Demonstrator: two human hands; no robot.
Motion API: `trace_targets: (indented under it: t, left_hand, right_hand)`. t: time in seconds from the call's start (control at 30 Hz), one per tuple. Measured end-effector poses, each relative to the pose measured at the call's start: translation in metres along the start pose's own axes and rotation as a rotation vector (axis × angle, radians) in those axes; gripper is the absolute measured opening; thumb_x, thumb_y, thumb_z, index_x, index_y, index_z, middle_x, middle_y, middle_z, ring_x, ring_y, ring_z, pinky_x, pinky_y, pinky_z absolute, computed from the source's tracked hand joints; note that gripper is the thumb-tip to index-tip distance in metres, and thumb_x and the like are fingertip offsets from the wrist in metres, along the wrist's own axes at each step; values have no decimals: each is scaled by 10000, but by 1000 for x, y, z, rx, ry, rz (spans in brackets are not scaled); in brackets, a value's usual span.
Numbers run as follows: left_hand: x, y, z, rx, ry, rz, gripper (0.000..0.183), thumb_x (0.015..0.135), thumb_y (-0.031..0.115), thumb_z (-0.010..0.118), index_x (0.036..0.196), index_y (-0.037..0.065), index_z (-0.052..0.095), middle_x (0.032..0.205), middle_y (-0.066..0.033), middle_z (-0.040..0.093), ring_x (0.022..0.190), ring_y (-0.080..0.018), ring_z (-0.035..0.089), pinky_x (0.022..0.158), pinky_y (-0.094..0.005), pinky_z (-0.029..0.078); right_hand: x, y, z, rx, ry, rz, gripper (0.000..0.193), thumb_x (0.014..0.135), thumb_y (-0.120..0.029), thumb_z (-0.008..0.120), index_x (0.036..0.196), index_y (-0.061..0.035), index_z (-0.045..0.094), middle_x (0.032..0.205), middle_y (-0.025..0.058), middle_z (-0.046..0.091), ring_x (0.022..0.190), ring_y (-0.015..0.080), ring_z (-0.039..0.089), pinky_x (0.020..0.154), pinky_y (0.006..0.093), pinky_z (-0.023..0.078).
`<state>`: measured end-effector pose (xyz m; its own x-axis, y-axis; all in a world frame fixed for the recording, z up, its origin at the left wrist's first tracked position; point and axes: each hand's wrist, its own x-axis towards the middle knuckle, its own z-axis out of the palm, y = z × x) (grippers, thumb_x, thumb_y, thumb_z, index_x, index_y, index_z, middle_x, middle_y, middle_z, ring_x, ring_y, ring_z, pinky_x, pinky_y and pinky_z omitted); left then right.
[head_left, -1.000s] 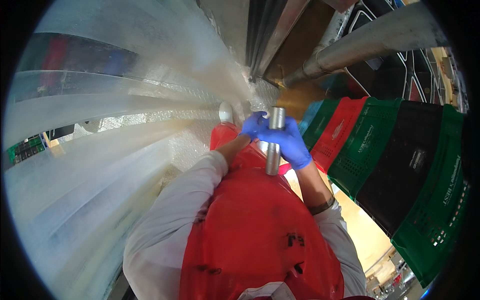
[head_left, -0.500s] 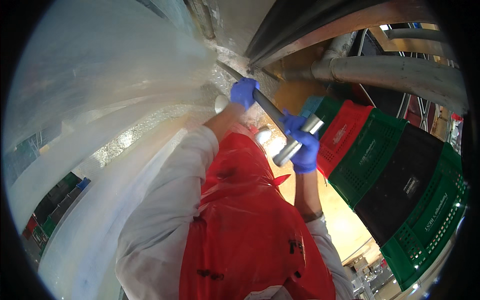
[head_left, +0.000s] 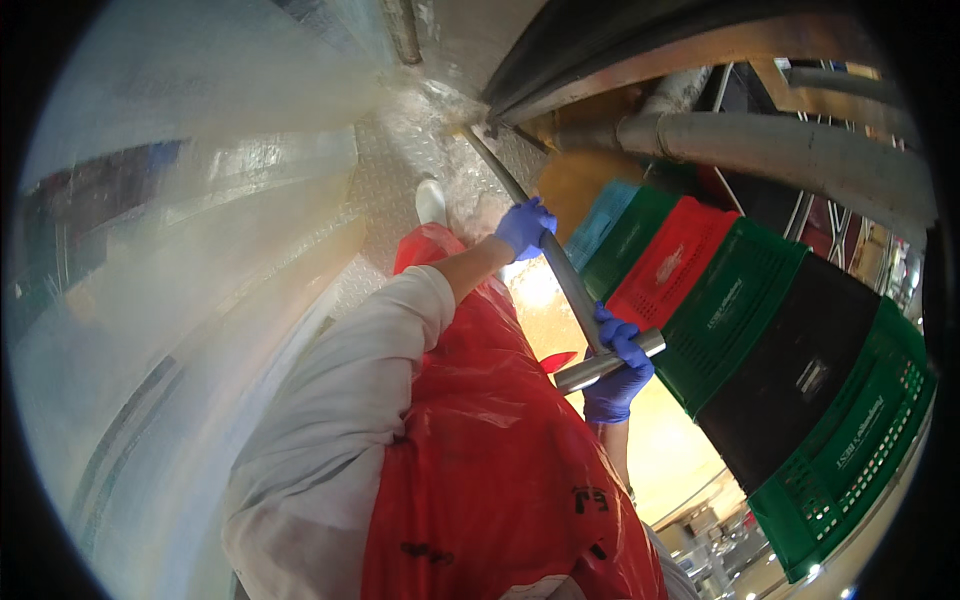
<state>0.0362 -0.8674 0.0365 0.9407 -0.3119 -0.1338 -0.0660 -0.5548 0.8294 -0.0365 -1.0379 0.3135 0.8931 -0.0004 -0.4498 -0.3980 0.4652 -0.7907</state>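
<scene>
Both hands wear blue gloves. A long grey pole with a T-shaped handle (head_left: 572, 290) slants from beside my body down toward the floor. My left hand (head_left: 524, 228) is closed around its shaft, about midway. At the upper end my right hand (head_left: 618, 375) grips the metal crossbar, fingers wrapped over the T. The pole's far end reaches a whitish, frosty-looking patch on the metal tread floor (head_left: 385, 190); the tip is too small and blurred to name its kind.
To my right stands a stack of green, red, black and blue plastic crates (head_left: 750, 345). A thick grey pipe (head_left: 760, 140) runs above them. Translucent plastic strip curtains (head_left: 200, 260) hang along my left. My white boot (head_left: 430, 203) and red apron (head_left: 480, 450) show below.
Both hands and the pole have shifted to the right and nearer to me. The curtain strips at my left have swung, and more of the tread floor shows.
</scene>
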Motion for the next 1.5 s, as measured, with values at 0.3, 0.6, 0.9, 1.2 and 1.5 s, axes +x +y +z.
trace_targets:
  t: [0.3, 0.6, 0.9, 1.2, 1.5]
  left_hand:
    - [0, 61, -54, -311, 254, 139, 206, 659, 117, 742, 855, 151, 689, 869, -94, 695, 902, -352, 662, 764, -449, 523]
    - [-33, 93, -124, -218, 560, 143, 250, 686, 277, 810, 840, 135, 675, 830, -98, 662, 862, -350, 656, 809, -457, 511]
    - [-20, 232, -269, -363, 868, 309, 315, 619, 147, 748, 918, 113, 654, 902, -129, 663, 882, -389, 644, 768, -449, 520]
    - [13, 44, -213, -341, 1029, 1, 245, 692, 204, 778, 881, 67, 703, 872, -189, 688, 863, -424, 654, 773, -495, 526]
    - [-1, 213, -333, -400, 1126, 250, 218, 661, 124, 754, 856, 69, 673, 870, -166, 664, 867, -411, 655, 748, -477, 522]
  right_hand:
    - [50, -54, 92, -405, -118, 78, 125, 687, -132, 636, 763, -39, 600, 782, 106, 582, 951, 322, 629, 1180, 537, 326]
    - [62, -83, 156, -786, -749, 186, 216, 650, -29, 733, 852, 3, 662, 839, 47, 640, 785, 146, 610, 759, 318, 508]
    - [20, -270, 305, -1272, -1267, -325, 348, 619, -118, 705, 931, -6, 596, 861, 117, 626, 848, 284, 630, 917, 480, 491]
    - [144, -45, 267, -983, -993, 116, 319, 694, -59, 806, 987, -14, 689, 903, 20, 686, 809, 121, 642, 735, 291, 526]
    - [60, -222, 386, -988, -1169, -121, 319, 674, -227, 793, 872, -19, 653, 770, 101, 628, 823, 280, 668, 978, 476, 508]
